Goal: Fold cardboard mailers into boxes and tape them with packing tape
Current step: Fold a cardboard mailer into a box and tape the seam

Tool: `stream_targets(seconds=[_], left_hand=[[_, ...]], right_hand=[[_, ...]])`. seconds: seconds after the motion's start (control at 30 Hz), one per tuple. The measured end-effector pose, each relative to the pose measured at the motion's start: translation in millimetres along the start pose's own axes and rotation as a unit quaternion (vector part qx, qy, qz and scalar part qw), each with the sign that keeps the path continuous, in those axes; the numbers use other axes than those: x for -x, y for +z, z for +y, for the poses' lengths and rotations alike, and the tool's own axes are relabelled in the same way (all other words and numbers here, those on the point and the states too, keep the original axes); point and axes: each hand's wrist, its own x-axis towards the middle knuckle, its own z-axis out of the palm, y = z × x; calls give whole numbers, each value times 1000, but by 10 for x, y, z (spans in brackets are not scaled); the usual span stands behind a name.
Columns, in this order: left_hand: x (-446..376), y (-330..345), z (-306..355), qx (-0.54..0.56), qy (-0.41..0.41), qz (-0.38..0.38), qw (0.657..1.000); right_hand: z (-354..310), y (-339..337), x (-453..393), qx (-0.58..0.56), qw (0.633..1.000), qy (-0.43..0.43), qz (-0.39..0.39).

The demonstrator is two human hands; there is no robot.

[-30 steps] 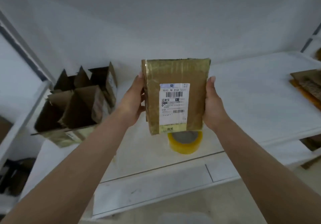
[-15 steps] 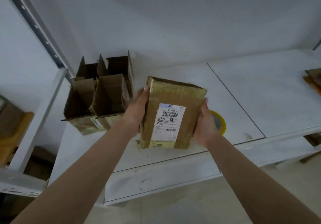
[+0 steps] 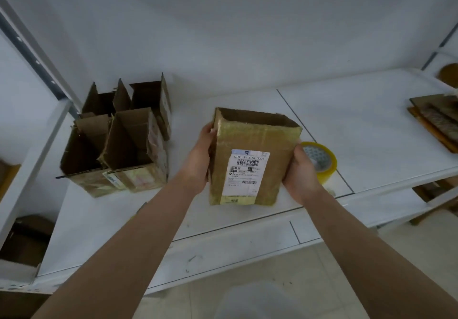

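I hold a brown cardboard mailer box upright over the white shelf top. Glossy tape covers it and a white barcode label faces me. Its top is open, showing the dark inside. My left hand presses its left side and my right hand presses its right side. A roll of yellowish packing tape lies flat on the shelf just right of my right hand, partly hidden by it.
Several open-topped cardboard boxes stand grouped at the left of the shelf. Flat cardboard pieces are stacked at the far right edge. A metal shelf upright rises at the left. More boxes sit on a lower level at bottom left.
The box has come down from eye level toward the shelf and its open top now shows. My view tilted downward; the tape roll now appears right of the box.
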Motion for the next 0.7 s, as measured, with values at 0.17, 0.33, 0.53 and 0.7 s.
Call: stream_targets(seconds=[0.17, 0.33, 0.53, 0.7], left_hand=[[30, -148, -142, 40, -24, 14, 999], [86, -255, -232, 66, -27, -15, 997], [78, -330, -337, 45, -9, -38, 998], [119, -339, -351, 48, -3, -60, 997]], right_hand=[[5, 84, 51, -26, 999, -18, -10], [40, 188, 113, -14, 999, 2, -37], [91, 256, 186, 17, 998, 1, -61], [83, 265, 234, 40, 998, -11, -50]])
